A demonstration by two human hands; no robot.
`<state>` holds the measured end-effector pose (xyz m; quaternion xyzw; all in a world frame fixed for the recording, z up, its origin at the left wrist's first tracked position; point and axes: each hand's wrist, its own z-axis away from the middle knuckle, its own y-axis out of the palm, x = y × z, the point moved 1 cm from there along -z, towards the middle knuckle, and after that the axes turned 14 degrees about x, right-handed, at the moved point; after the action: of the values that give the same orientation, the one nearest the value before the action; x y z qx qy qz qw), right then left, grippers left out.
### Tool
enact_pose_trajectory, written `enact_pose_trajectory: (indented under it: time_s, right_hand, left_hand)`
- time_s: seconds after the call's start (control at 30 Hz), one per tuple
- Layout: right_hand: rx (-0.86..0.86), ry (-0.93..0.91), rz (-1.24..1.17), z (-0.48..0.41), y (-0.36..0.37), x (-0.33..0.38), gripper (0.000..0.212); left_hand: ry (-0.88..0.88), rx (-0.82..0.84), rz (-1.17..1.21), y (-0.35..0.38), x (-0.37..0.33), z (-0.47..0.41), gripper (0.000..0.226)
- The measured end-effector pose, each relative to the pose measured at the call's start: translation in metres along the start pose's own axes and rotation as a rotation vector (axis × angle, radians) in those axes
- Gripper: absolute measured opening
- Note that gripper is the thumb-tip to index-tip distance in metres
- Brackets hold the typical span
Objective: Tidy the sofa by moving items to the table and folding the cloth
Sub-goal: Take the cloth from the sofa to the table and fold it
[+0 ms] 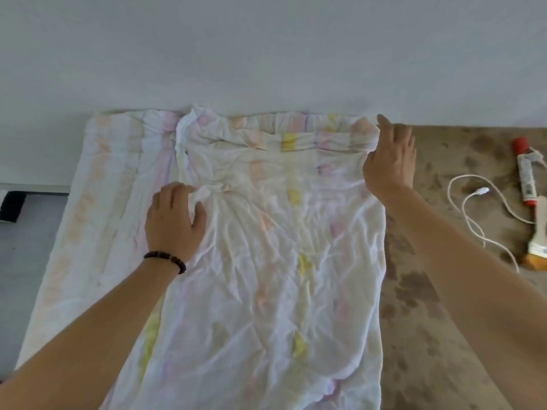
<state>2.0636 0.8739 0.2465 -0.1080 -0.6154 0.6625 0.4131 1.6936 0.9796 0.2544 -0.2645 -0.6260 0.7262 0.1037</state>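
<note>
Two bare hands work on a thin, wrinkled white cloth with faded pastel stripes of pink, yellow, orange and purple (266, 261), which lies spread over the left part of a brown mottled sofa surface (444, 291) that runs up to a plain pale wall (266, 48). The cloth is doubled over: an upper layer covers the middle and right, while a single lower layer shows as a strip along the left side. Its far edge lies against the foot of the wall, bunched into small gathers.

The left hand (174, 220), with a dark beaded bracelet (165, 260) at the wrist, rests on the cloth near the left edge of the upper layer; its fingers are curled and pinch a small puckered bunch of fabric, from which creases fan out. The right hand (390, 161) is at the far right corner of the upper layer, fingers mostly straight and pointing toward the wall, with the thumb side touching the cloth's edge; whether it actually grips the fabric I cannot tell.

On the bare sofa surface to the right, well apart from the cloth, lie a white cable with a small plug end (479, 208), a white tube with a red cap (527, 170), and a paintbrush with a pale handle and orange-tinted bristles (538, 241) near the frame edge. The cable loops beside the tube and brush. No container is in view.
</note>
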Motion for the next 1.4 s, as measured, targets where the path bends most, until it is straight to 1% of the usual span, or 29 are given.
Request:
enact_pose_trajectory:
  time_s: [0.07, 0.1, 0.13, 0.2, 0.27, 0.33, 0.37, 0.4, 0.43, 0.47, 0.5, 0.53, 0.57, 0.63, 0.67, 0.7, 0.77, 0.83, 0.9, 0.93, 0.97, 1.03, 1.07, 1.1, 1.2, 1.3, 1.33, 1.37, 1.4]
  right_hand:
    - [0.087, 0.176, -0.091, -0.012, 0.002, -0.01, 0.045]
    - [0.143, 0.229, -0.134, -0.017, 0.001, -0.012, 0.042]
    - [0.181, 0.24, -0.167, -0.022, 0.0, -0.014, 0.047]
    - [0.191, 0.254, -0.257, -0.033, -0.004, -0.014, 0.056]
    - [0.194, 0.301, -0.351, -0.045, -0.005, -0.014, 0.053]
    - [0.204, 0.352, -0.559, -0.053, -0.009, -0.014, 0.049]
    - [0.205, 0.359, -0.66, -0.055, -0.012, -0.013, 0.047]
    - [0.185, 0.345, -0.746, -0.055, -0.016, -0.009, 0.042]
    - [0.107, 0.301, -0.819, -0.055, -0.02, -0.007, 0.032]
    - [-0.01, 0.245, -0.88, -0.051, -0.024, -0.006, 0.019]
    - [-0.127, 0.189, -0.903, -0.044, -0.028, -0.005, 0.012]
    - [-0.189, 0.148, -0.864, -0.036, -0.029, -0.005, 0.017]
    - [-0.171, 0.144, -0.79, -0.03, -0.026, -0.009, 0.023]
    - [0.013, 0.257, -0.665, -0.02, -0.015, -0.02, 0.038]
    - [0.093, 0.311, -0.645, -0.017, -0.011, -0.024, 0.044]
    - [0.128, 0.323, -0.618, -0.013, -0.011, -0.027, 0.044]
    - [0.149, 0.243, -0.495, -0.008, -0.017, -0.024, 0.03]
    - [0.181, 0.16, -0.415, -0.006, -0.02, -0.021, 0.017]
    - [0.213, 0.141, -0.365, -0.005, -0.018, -0.02, 0.012]
    - [0.221, 0.161, -0.368, -0.005, -0.019, -0.02, 0.013]
    - [0.236, 0.194, -0.428, -0.005, -0.021, -0.022, 0.017]
    - [0.27, 0.267, -0.664, -0.006, -0.024, -0.027, 0.026]
    - [0.279, 0.298, -0.768, -0.006, -0.027, -0.029, 0.027]
    - [0.275, 0.316, -0.821, -0.007, -0.03, -0.033, 0.026]
    - [0.302, 0.311, -0.789, -0.009, -0.035, -0.038, 0.021]
    - [0.494, 0.236, -0.96, -0.009, -0.042, -0.028, 0.014]
    - [0.545, 0.206, -1.024, -0.01, -0.045, -0.023, 0.013]
    - [0.555, 0.192, -1.085, -0.013, -0.047, -0.019, 0.01]
    - [0.529, 0.206, -1.166, -0.019, -0.05, -0.017, 0.006]
  left_hand:
    - [0.086, -0.013, -0.038, -0.001, -0.006, -0.06, 0.028]
    - [0.128, -0.012, -0.078, -0.002, -0.009, -0.084, 0.029]
    - [0.17, -0.005, -0.127, -0.003, -0.011, -0.106, 0.029]
    - [0.227, 0.024, -0.219, 0.001, -0.011, -0.143, 0.034]
    - [0.242, 0.083, -0.306, 0.008, -0.011, -0.165, 0.037]
    - [0.254, 0.11, -0.372, 0.01, -0.011, -0.177, 0.028]
    - [0.267, 0.094, -0.375, 0.008, -0.009, -0.181, 0.024]
    - [0.273, 0.065, -0.362, 0.005, -0.007, -0.181, 0.022]
    - [0.262, 0.015, -0.342, 0.0, -0.004, -0.179, 0.021]
    - [0.229, -0.051, -0.311, -0.006, -0.001, -0.174, 0.021]
    - [0.186, -0.108, -0.275, -0.01, 0.003, -0.167, 0.019]
    - [0.146, -0.13, -0.246, -0.012, 0.007, -0.16, 0.017]
    - [0.122, -0.108, -0.235, -0.011, 0.012, -0.153, 0.016]
    - [0.122, -0.004, -0.273, -0.006, 0.024, -0.142, 0.017]
    - [0.133, 0.028, -0.292, -0.004, 0.03, -0.137, 0.018]
    - [0.147, 0.041, -0.302, -0.004, 0.036, -0.134, 0.019]
    - [0.209, 0.022, -0.304, -0.007, 0.041, -0.129, 0.018]
    - [0.323, 0.015, -0.322, -0.008, 0.04, -0.128, 0.013]
    - [0.414, 0.063, -0.33, -0.009, 0.037, -0.133, 0.008]
    - [0.424, 0.096, -0.306, -0.01, 0.036, -0.138, 0.008]
    - [0.407, 0.134, -0.26, -0.011, 0.033, -0.142, 0.009]
    - [0.327, 0.208, -0.146, -0.012, 0.028, -0.152, 0.01]
    - [0.284, 0.228, -0.107, -0.013, 0.026, -0.157, 0.008]
    - [0.258, 0.222, -0.089, -0.015, 0.025, -0.161, 0.007]
    - [0.308, 0.12, -0.034, -0.023, 0.025, -0.166, 0.013]
    - [0.34, -0.005, 0.037, -0.034, 0.028, -0.164, 0.025]
    - [0.299, -0.035, 0.021, -0.037, 0.029, -0.164, 0.029]
    - [0.215, -0.058, -0.003, -0.041, 0.029, -0.165, 0.031]
    - [0.093, -0.067, -0.013, -0.044, 0.03, -0.169, 0.033]
